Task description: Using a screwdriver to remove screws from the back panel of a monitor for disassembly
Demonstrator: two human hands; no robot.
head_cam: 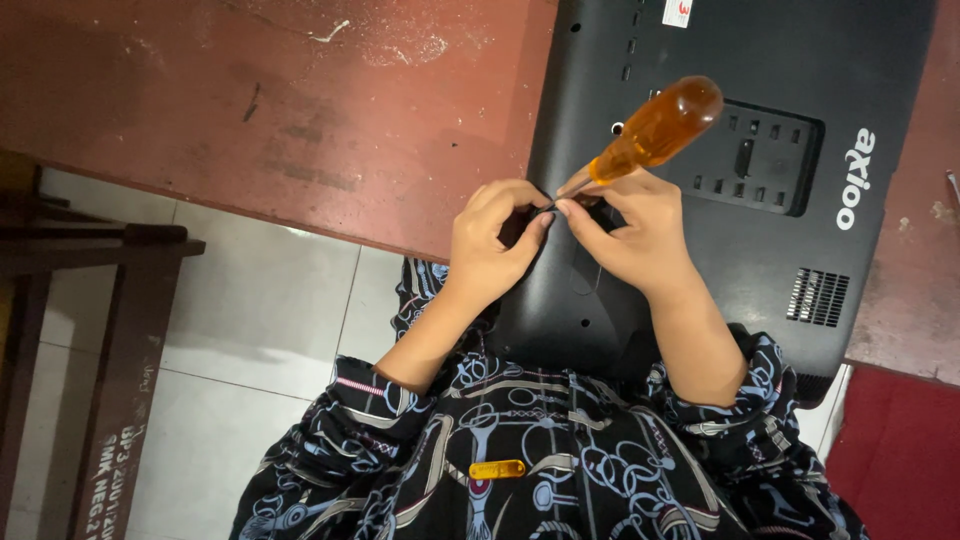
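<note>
Single view, head-mounted, looking almost straight down over the wearer's chest and patterned sleeves point(520, 470). Close range: left hand point(495, 240) and right hand point(630, 230) sit near frame centre, well within arm's reach of the lens. Frame top is away from the body, bottom is the torso. The upturned black laptop point(760, 210) fills the upper right, the red-brown table point(300, 110) the upper left, tiled floor point(260, 340) and a dark wooden bench point(110, 330) lower left. No second view, so no overlap.
</note>
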